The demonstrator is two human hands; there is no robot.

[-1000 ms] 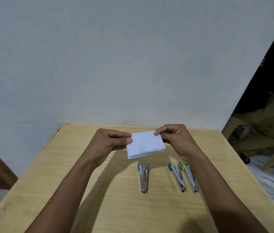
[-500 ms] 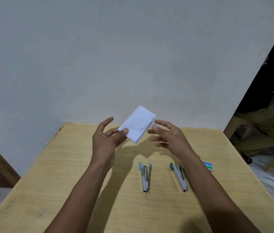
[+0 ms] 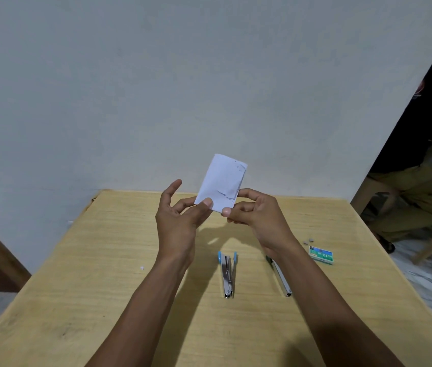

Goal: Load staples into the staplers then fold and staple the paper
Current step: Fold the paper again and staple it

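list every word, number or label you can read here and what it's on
"No 10": small green and blue cardboard staple box on the light wooden table; its smaller print is too blurred to read.
Folded white paper: faint marks only, nothing readable.
Blue-tipped metal stapler: no readable marking.

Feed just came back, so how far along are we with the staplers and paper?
Done: the white sheet of paper is folded small. In hand: the right hand pinches its lower corner, and the left hand holds its lower edge by the thumb. Left: stapling, probably; the blue-capped metal stapler lies opened on the wooden table, the green staple box nearby. Loaded or stapled, I cannot tell.
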